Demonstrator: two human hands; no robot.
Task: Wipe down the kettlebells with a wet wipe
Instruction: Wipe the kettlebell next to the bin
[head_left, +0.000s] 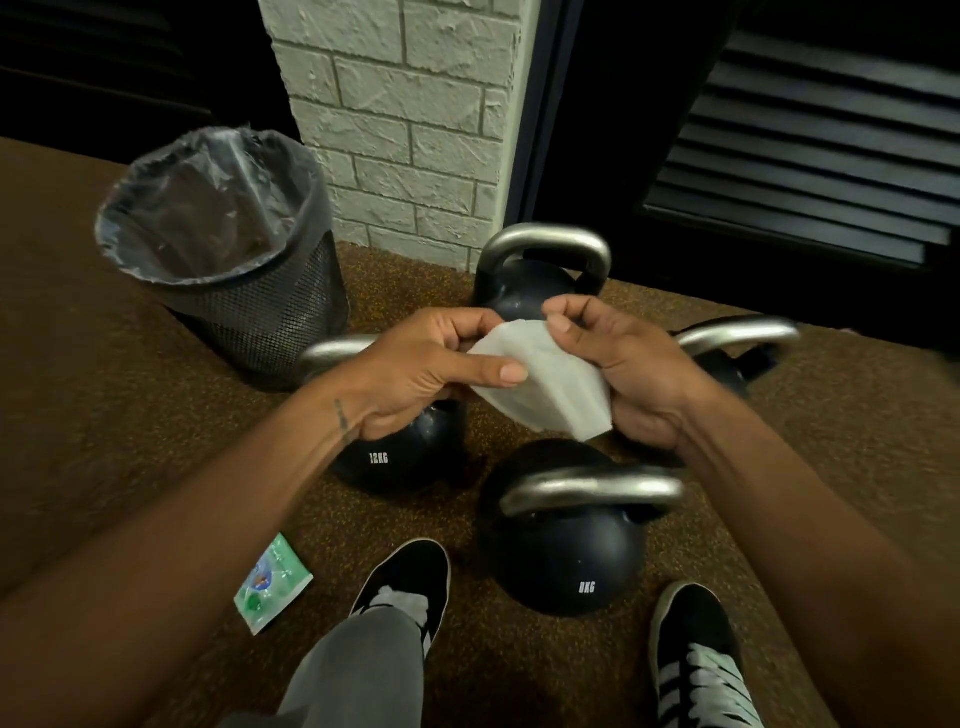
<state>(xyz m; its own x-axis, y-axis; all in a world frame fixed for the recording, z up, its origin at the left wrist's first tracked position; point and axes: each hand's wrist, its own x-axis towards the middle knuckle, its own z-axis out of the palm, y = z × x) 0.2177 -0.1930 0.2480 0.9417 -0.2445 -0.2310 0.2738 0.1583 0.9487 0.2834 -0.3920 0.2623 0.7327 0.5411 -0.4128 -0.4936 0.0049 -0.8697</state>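
Both bare forearms were stretched forward and down over a brown speckled floor (104, 415). A white wipe (545, 387) was held in the air between the two hands, above a cluster of kettlebells. The left hand (421, 364) was turned palm inward, its thumb laid flat across the wipe's left edge and the fingers curled behind, pinching it. The right hand (628, 364) was bent at the wrist, the wipe's upper right corner nipped between thumb and curled fingers. The wipe was partly unfolded, its long axis slanting from upper left to lower right, with the loose lower corner hanging down.

Four black kettlebells with silver handles were set upright on the floor. The 8KG bell (566, 540) was nearest, its handle running left to right. The 12KG bell (400, 452) was partly hidden under the left hand. A third bell (524, 291) was placed close to a white brick pillar (405, 130), and a fourth (737, 348) was seen behind the right hand, mostly covered.

A lined mesh bin (228, 249) was stood at the left, just beside the 12KG bell. A green wipe packet (272, 582) lay flat near the left shoe (405, 582). Open floor was left at the far left and lower right.
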